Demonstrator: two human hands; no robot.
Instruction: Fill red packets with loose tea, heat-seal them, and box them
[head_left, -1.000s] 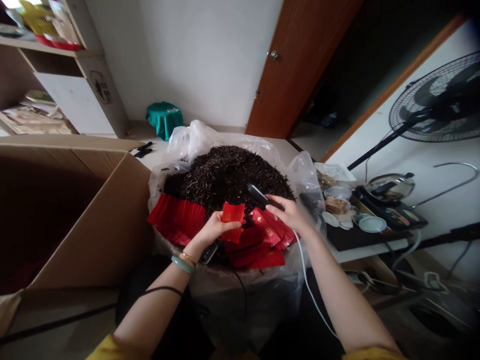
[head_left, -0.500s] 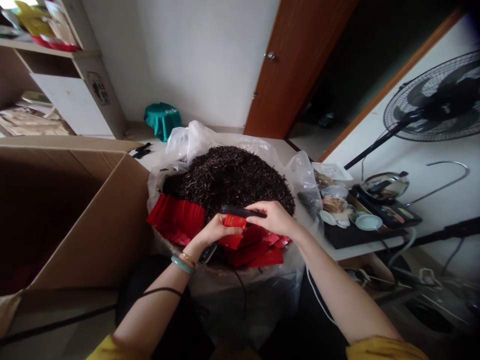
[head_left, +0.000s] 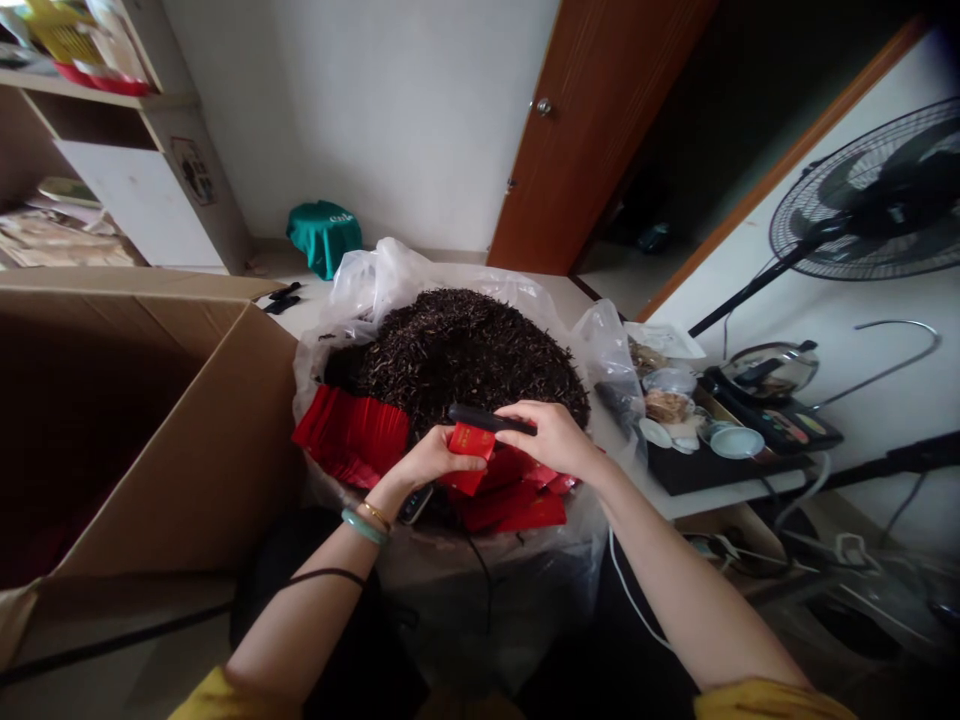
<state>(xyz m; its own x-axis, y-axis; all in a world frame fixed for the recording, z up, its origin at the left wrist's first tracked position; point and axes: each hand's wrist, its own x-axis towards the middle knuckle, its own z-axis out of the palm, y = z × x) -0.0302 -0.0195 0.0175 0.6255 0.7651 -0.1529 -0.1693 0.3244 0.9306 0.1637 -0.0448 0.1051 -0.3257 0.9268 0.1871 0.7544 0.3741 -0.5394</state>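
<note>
My left hand [head_left: 427, 462] is closed on a small red packet [head_left: 469, 442], held upright over a big clear plastic bag [head_left: 375, 285] heaped with dark loose tea leaves [head_left: 457, 345]. My right hand [head_left: 551, 437] grips a black corded clamp tool [head_left: 487, 419] lying across the packet's top edge. Its white cord [head_left: 626, 595] trails down past my right forearm. Flat red packets [head_left: 352, 435] are fanned out on the tea at the left, and more red packets [head_left: 525, 500] lie under my hands.
A large open cardboard box [head_left: 150, 420] stands at the left. To the right a low table [head_left: 720, 490] carries small dishes, a kettle and a tea tray. A standing fan [head_left: 870, 200] is at the far right. Behind are a wooden door [head_left: 592, 130], shelves and a green stool [head_left: 324, 235].
My right hand swung the black tool from pointing up-left to lying level across the top of the red packet. The left hand stayed where it was, holding the packet.
</note>
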